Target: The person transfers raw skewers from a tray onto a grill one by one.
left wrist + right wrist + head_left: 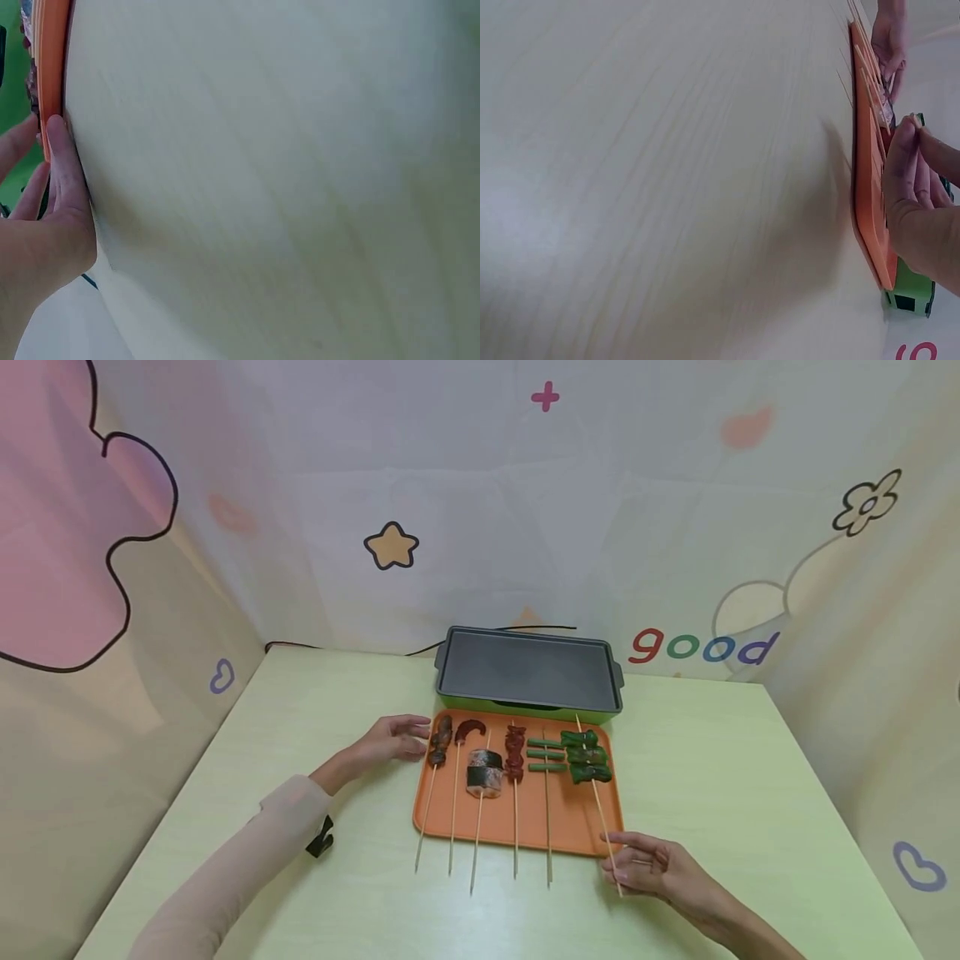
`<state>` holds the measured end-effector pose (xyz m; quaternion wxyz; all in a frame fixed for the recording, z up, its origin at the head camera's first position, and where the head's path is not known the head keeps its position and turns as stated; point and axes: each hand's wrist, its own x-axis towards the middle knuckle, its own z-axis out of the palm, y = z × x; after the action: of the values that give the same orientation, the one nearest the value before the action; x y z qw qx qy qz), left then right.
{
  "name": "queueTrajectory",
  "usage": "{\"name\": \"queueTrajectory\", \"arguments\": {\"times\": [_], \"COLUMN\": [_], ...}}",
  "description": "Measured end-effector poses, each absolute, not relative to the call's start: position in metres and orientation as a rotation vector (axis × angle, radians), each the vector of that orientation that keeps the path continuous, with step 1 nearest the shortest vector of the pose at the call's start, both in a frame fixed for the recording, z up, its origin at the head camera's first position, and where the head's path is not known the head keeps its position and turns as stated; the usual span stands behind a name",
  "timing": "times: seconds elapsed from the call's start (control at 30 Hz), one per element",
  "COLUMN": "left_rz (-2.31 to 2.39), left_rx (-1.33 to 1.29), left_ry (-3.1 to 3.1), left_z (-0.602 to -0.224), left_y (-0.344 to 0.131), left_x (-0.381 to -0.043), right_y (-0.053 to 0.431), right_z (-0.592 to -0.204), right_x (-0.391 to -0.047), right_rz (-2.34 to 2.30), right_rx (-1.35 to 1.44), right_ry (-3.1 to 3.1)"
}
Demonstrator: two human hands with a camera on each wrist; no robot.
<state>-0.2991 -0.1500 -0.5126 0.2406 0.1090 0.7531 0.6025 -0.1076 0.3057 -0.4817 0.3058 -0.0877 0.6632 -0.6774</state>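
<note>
Your right hand (651, 868) pinches green-topped slender wooden skewer (590, 772), near-right corner, orange rectangular tray (581, 818) | left hand (384, 741): fingers extended, left edge | probably light, stiff: hold bare end

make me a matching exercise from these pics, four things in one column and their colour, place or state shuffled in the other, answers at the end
Column one
1. tray
2. grill
3. left grip
4. right grip

Column two
A. pinches the stick of the rightmost skewer
B. dark top, green side
C. orange all over
D. at the tray's left edge

Right pairs: 1-C, 2-B, 3-D, 4-A
</note>
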Motion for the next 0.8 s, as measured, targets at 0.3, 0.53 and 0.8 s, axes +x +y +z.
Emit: {"name": "queueTrajectory", "arguments": {"times": [0.3,0.53,0.8], "left_rz": [1.689,1.683,1.705], "left_rx": [0.358,0.342,0.35], "left_ry": [2.027,2.044,2.055], "left_z": [-0.52,-0.522,-0.523], "left_y": [-0.153,-0.154,-0.153], "left_x": [-0.302,-0.301,-0.3], "right_y": [0.292,0.279,0.269], "right_z": [-0.475,-0.472,-0.464], "right_x": [-0.122,-0.139,-0.162], "right_rz": [-1.792,-1.822,-1.895], "right_rx": [-0.356,-0.372,-0.292], "right_ry": [1.796,1.912,1.975]}}
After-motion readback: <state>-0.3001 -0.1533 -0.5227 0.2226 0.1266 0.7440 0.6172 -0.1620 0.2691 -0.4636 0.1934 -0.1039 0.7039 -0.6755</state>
